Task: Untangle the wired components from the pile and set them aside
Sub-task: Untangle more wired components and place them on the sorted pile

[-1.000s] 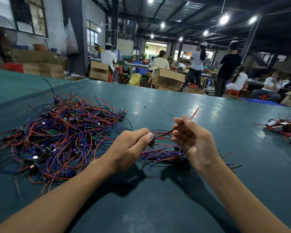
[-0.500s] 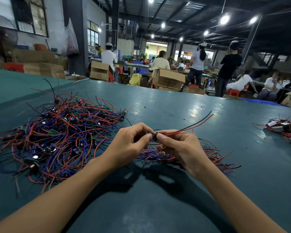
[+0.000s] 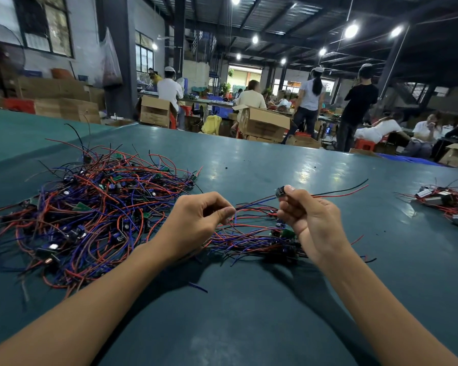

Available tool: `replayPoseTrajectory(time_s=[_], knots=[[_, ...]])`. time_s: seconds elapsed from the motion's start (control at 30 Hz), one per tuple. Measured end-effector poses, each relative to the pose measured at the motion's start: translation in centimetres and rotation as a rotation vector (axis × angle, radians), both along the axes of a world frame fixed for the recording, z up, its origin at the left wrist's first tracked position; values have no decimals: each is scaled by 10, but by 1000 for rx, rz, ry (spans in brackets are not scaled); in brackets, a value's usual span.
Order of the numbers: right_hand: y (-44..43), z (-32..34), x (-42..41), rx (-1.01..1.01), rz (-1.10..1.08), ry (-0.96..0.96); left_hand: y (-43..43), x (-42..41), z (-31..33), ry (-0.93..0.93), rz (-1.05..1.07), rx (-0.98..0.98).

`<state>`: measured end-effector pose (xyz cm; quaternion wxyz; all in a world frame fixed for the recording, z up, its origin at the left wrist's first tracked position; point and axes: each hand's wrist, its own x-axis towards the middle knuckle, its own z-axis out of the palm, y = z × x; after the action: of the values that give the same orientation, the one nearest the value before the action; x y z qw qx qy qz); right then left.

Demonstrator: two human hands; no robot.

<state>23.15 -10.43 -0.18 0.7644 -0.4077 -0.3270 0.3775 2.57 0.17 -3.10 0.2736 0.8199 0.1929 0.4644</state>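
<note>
Bare forearms [image 3: 103,313], left hand [image 3: 196,227], right hand [image 3: 311,220]

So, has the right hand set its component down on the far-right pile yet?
No, the right hand pinches the component in the air above the table, well short of the far-right pile.

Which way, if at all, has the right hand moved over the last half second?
Yes. The right hand, pinching a wired component, has shifted right and slightly up, away from the big wire pile.

No text, label or number is legible.
</note>
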Motion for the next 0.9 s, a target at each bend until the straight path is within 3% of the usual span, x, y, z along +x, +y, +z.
replayPoseTrajectory(time_s=[0.37, 0.43, 0.6, 0.77, 0.9], knots=[[4, -9, 9, -47, 6, 108, 12, -11, -12, 166, 6, 66], [4, -12, 11, -42, 47, 124, 12, -10, -11, 72, 23, -47], [3, -11, 8, -17, 135, 50, 22, -14, 3, -391, -26, -569], [4, -12, -5, -41, 136, -25, 26, -15, 9, -654, -80, -814], [1, -11, -9, -50, 137, -41, 27, -17, 10, -756, -124, -874]])
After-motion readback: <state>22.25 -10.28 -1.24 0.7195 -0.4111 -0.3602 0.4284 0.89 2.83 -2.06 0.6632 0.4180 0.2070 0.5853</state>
